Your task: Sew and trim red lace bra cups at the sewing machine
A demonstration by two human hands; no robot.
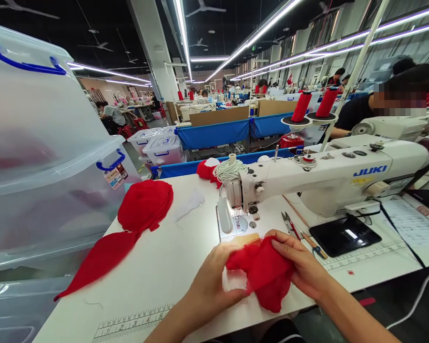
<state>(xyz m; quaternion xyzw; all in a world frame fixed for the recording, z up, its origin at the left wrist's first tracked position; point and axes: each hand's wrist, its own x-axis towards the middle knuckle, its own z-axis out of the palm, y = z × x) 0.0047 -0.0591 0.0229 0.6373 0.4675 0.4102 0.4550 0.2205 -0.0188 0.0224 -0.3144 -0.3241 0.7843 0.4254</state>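
Between my hands hangs a crumpled piece of red fabric (271, 274), held above the front of the sewing table. My left hand (214, 276) grips its left side, thumb and fingers curved around a fold with a gap showing between them. At its upper right edge, my right hand (302, 262) pinches the cloth between thumb and fingers. Just beyond the fabric stands a white sewing machine (329, 176), its needle area and metal plate (240, 224) lit by a lamp. A bundle of red cloth (145, 205) lies to the left, with a pointed red piece (103, 262) trailing from it.
Right of the needle lie thread snips (289, 224) and a black phone (345, 236). Stacked clear plastic boxes (46, 205) rise along the left edge. Red thread cones (301, 107) stand behind the machine. A co-worker (389, 100) sits at the far right. A printed ruler (136, 321) runs along the table front.
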